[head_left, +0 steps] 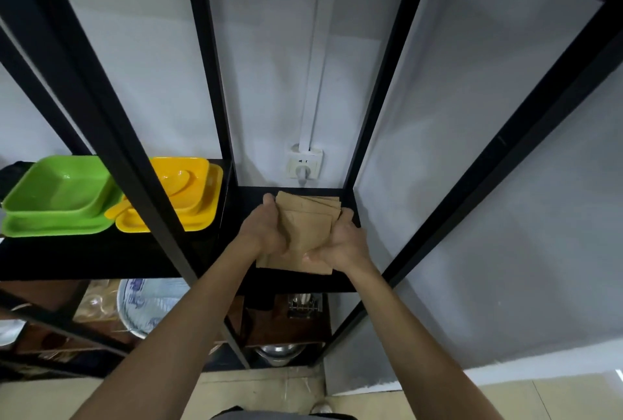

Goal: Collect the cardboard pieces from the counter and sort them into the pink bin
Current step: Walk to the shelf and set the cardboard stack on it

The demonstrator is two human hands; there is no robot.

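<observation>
2 hands, left (pixel 266 230) and right (pixel 344 244), grip several stacked cardboard pieces (pixel 305 227).

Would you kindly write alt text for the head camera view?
Both hands, left hand and right hand, clasp a stack of brown cardboard pieces over a black metal shelf. Green square plastic dishes and yellow square plastic dishes sit to the left.

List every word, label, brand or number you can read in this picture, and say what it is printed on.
None can be read.
Cardboard pieces, held between the left hand and right hand: plain brown, no print visible.
Wall socket: no legible marking.
Blue-patterned plate on the lower shelf: decoration only, too blurred to tell any characters.
Green tray and yellow tray: unmarked.
</observation>
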